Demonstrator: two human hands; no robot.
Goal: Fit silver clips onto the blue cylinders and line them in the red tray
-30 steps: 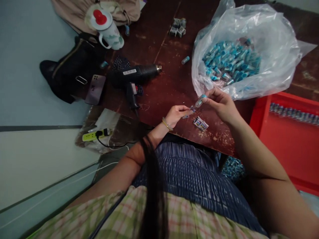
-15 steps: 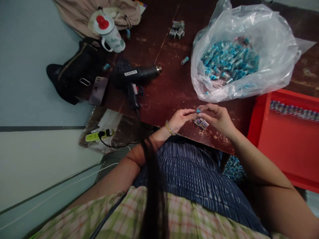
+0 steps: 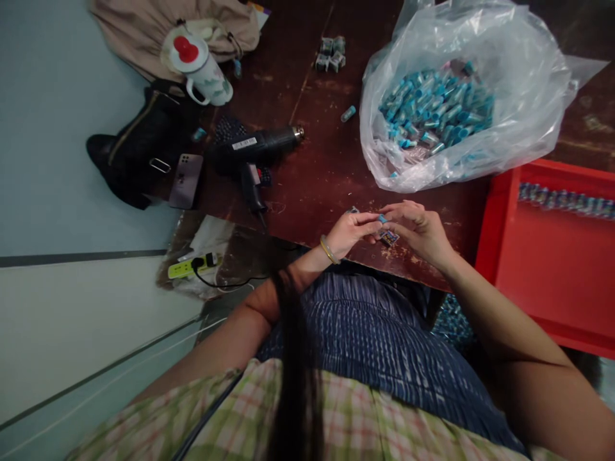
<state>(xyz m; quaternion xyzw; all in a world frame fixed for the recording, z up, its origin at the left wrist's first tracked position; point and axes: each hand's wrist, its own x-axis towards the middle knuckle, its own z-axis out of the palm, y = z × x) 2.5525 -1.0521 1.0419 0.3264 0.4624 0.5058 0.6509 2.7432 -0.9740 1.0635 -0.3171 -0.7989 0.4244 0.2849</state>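
Observation:
At the near table edge, my left hand [image 3: 353, 232] and my right hand [image 3: 419, 232] meet fingertip to fingertip around a small blue-capped piece [image 3: 382, 218]. Both hands pinch it; its lower part is hidden by the fingers. Just below the fingertips lies a small printed piece [image 3: 389, 237] on the table. Another small piece [image 3: 353, 210] shows behind my left fingers. A clear plastic bag [image 3: 523, 83] holding many blue-capped vials [image 3: 432, 105] stands beyond my right hand. One loose vial [image 3: 348, 114] lies left of the bag.
A black heat gun [image 3: 259, 146] lies left of centre, beside a phone [image 3: 186, 181], a black bag [image 3: 144, 141] and a lidded mug [image 3: 206, 77]. Several small blocks [image 3: 330, 54] sit at the back. A red tray [image 3: 552, 269] with a row of vials stands right.
The view has shifted slightly, so the table items appear further left. The blue-capped piece is still between my fingers, turned a little. A small piece now shows behind my left fingers.

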